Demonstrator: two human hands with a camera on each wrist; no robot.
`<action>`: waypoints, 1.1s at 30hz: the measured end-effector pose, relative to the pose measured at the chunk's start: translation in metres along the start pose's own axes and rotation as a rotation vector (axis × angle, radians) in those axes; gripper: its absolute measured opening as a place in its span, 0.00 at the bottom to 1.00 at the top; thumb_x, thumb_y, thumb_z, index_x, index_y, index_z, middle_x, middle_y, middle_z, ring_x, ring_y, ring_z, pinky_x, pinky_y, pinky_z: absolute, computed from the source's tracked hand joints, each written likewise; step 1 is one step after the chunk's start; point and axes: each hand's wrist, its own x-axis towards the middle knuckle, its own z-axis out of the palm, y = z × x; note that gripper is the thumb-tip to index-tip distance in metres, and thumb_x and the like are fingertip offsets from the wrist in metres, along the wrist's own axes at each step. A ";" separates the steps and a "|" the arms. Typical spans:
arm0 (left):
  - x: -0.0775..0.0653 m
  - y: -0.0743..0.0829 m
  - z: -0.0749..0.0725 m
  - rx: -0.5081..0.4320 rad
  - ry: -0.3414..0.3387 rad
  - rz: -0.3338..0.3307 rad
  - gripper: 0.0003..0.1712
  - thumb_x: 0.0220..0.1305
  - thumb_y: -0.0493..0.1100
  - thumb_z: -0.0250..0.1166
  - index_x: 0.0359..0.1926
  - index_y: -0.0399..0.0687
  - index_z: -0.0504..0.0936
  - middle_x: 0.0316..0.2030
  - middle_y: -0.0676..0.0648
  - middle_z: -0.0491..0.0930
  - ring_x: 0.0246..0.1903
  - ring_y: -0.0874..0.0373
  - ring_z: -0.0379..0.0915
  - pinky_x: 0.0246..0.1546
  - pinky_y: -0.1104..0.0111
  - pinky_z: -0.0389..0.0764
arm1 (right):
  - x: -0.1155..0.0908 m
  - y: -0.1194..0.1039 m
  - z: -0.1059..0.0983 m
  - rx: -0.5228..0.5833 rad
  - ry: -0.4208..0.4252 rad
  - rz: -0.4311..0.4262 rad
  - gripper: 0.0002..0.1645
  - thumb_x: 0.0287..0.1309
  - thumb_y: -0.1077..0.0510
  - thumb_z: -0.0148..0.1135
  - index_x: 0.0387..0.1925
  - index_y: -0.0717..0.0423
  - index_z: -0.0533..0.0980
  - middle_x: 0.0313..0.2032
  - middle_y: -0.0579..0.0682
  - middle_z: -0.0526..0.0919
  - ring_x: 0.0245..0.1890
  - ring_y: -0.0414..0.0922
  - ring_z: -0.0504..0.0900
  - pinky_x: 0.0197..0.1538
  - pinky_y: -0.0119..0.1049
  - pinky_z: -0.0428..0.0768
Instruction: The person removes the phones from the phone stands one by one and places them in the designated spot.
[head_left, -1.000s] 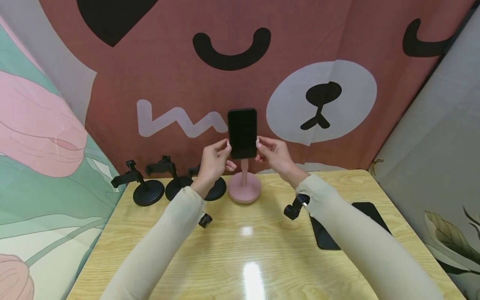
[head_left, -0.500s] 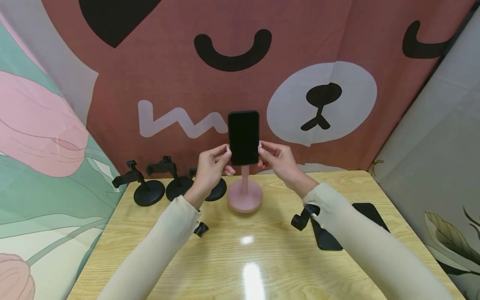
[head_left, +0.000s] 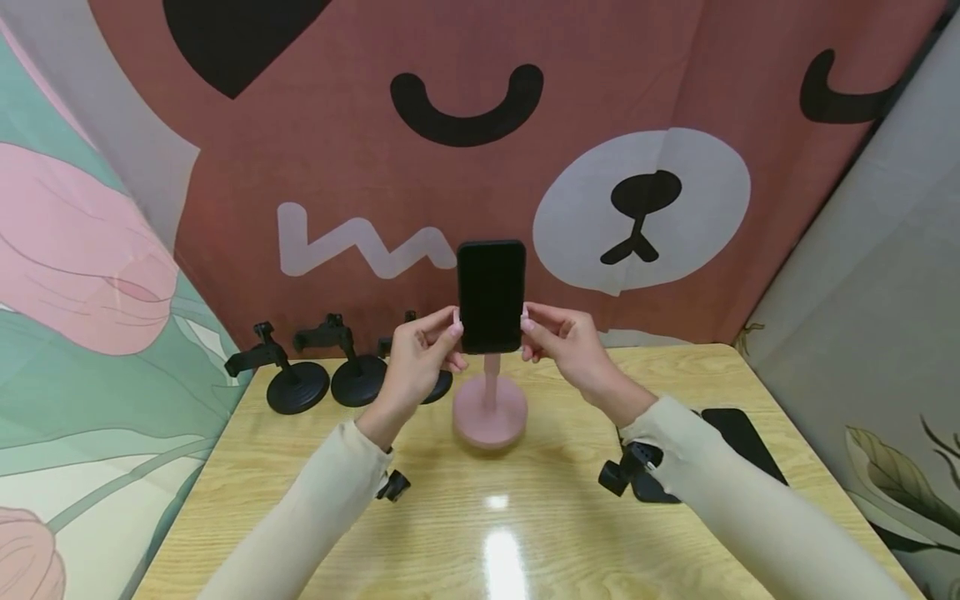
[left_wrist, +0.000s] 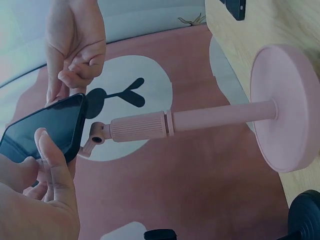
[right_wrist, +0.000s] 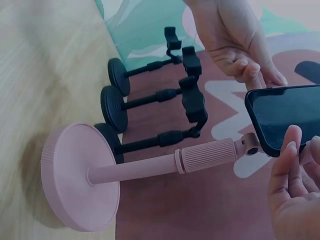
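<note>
A black smartphone (head_left: 491, 292) with a dark screen stands upright in a pink phone stand (head_left: 491, 417) with a round base. My left hand (head_left: 412, 358) pinches the stand's holder at the phone's left edge, thumb in front. Opposite it, my right hand (head_left: 581, 358) pinches the holder at the right edge the same way. In the left wrist view, the pink ribbed stem (left_wrist: 140, 126) and its hinge run below the phone. The right wrist view shows the pink base (right_wrist: 82, 175) close over the wooden tabletop; the holder's back is mostly hidden by phone and fingers.
Several black phone stands (head_left: 297, 387) line the back left of the wooden table (head_left: 450, 542), one partly behind my left hand. A flat black item (head_left: 742, 433) lies at the right, partly under my forearm. Printed cloth (head_left: 360, 167) hangs close behind the table.
Both hands have come toward me and lower in the head view, and the phone and pink stand have come with them. The grip at both edges stays the same.
</note>
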 end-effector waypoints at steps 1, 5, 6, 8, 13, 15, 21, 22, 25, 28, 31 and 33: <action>-0.002 0.000 0.000 0.003 -0.002 -0.001 0.25 0.73 0.37 0.60 0.69 0.39 0.73 0.29 0.45 0.85 0.19 0.64 0.81 0.27 0.72 0.85 | -0.003 0.000 0.000 0.002 -0.001 0.001 0.26 0.74 0.59 0.55 0.69 0.61 0.70 0.30 0.41 0.85 0.27 0.36 0.83 0.37 0.28 0.84; -0.011 0.000 -0.001 0.028 -0.014 0.009 0.25 0.73 0.37 0.60 0.69 0.39 0.73 0.34 0.40 0.86 0.20 0.64 0.81 0.28 0.71 0.86 | -0.013 -0.001 0.000 0.002 -0.006 -0.004 0.27 0.73 0.60 0.56 0.69 0.64 0.69 0.35 0.40 0.85 0.26 0.35 0.84 0.37 0.28 0.84; -0.014 0.001 -0.002 0.037 -0.018 0.014 0.25 0.74 0.37 0.60 0.69 0.39 0.72 0.35 0.38 0.86 0.20 0.65 0.82 0.28 0.70 0.86 | -0.016 -0.001 0.001 0.003 -0.006 -0.011 0.26 0.73 0.60 0.56 0.69 0.65 0.70 0.34 0.41 0.84 0.26 0.35 0.84 0.37 0.28 0.84; -0.018 0.001 -0.002 0.046 -0.025 0.021 0.25 0.74 0.38 0.60 0.69 0.39 0.72 0.37 0.35 0.86 0.21 0.65 0.82 0.28 0.70 0.86 | -0.020 -0.002 0.001 0.002 -0.008 -0.023 0.26 0.73 0.61 0.56 0.68 0.66 0.70 0.33 0.40 0.84 0.26 0.35 0.84 0.36 0.28 0.84; -0.029 0.004 -0.002 0.039 -0.032 0.027 0.24 0.73 0.36 0.60 0.68 0.36 0.73 0.35 0.31 0.86 0.20 0.64 0.82 0.28 0.70 0.86 | -0.032 -0.003 0.003 0.005 -0.016 -0.045 0.25 0.72 0.62 0.58 0.66 0.67 0.71 0.31 0.40 0.85 0.26 0.36 0.85 0.36 0.28 0.84; -0.034 0.004 -0.003 0.039 -0.040 0.042 0.23 0.73 0.35 0.60 0.67 0.34 0.74 0.34 0.29 0.85 0.19 0.65 0.81 0.27 0.71 0.86 | -0.036 -0.002 0.004 0.006 -0.023 -0.050 0.24 0.72 0.62 0.58 0.65 0.68 0.72 0.30 0.39 0.85 0.26 0.36 0.85 0.36 0.28 0.84; -0.047 0.001 -0.004 0.067 -0.060 0.078 0.21 0.72 0.33 0.60 0.63 0.28 0.76 0.33 0.24 0.84 0.20 0.67 0.81 0.27 0.71 0.85 | -0.049 0.003 0.006 0.003 -0.042 -0.075 0.25 0.71 0.62 0.59 0.64 0.71 0.72 0.29 0.37 0.85 0.26 0.36 0.84 0.36 0.29 0.84; -0.049 0.000 -0.004 0.067 -0.062 0.080 0.20 0.72 0.32 0.60 0.62 0.27 0.76 0.34 0.24 0.84 0.20 0.67 0.81 0.27 0.71 0.85 | -0.051 0.004 0.007 0.006 -0.046 -0.080 0.25 0.71 0.62 0.59 0.64 0.72 0.72 0.29 0.37 0.85 0.26 0.36 0.84 0.35 0.29 0.84; -0.054 -0.004 -0.004 0.059 -0.077 0.095 0.18 0.72 0.32 0.60 0.58 0.26 0.79 0.33 0.26 0.84 0.20 0.66 0.81 0.27 0.71 0.86 | -0.056 0.009 0.008 0.019 -0.062 -0.094 0.25 0.70 0.63 0.59 0.63 0.73 0.72 0.29 0.38 0.85 0.25 0.36 0.84 0.35 0.29 0.84; -0.059 -0.009 -0.005 0.048 -0.096 0.124 0.14 0.71 0.32 0.61 0.52 0.25 0.81 0.31 0.31 0.85 0.20 0.66 0.81 0.26 0.69 0.86 | -0.061 0.012 0.010 0.030 -0.080 -0.097 0.26 0.70 0.62 0.60 0.64 0.74 0.71 0.29 0.38 0.86 0.25 0.36 0.84 0.34 0.29 0.84; -0.062 -0.012 -0.005 0.041 -0.112 0.147 0.11 0.71 0.33 0.62 0.45 0.25 0.81 0.27 0.36 0.85 0.20 0.66 0.81 0.25 0.68 0.86 | -0.065 0.015 0.011 0.038 -0.092 -0.103 0.26 0.70 0.62 0.60 0.64 0.73 0.71 0.30 0.37 0.86 0.25 0.35 0.84 0.34 0.29 0.84; -0.064 -0.014 -0.006 0.034 -0.117 0.152 0.10 0.71 0.34 0.62 0.43 0.25 0.80 0.26 0.38 0.84 0.19 0.66 0.81 0.25 0.68 0.86 | -0.067 0.016 0.012 0.043 -0.098 -0.105 0.26 0.70 0.62 0.60 0.64 0.73 0.72 0.30 0.38 0.86 0.25 0.35 0.84 0.34 0.29 0.84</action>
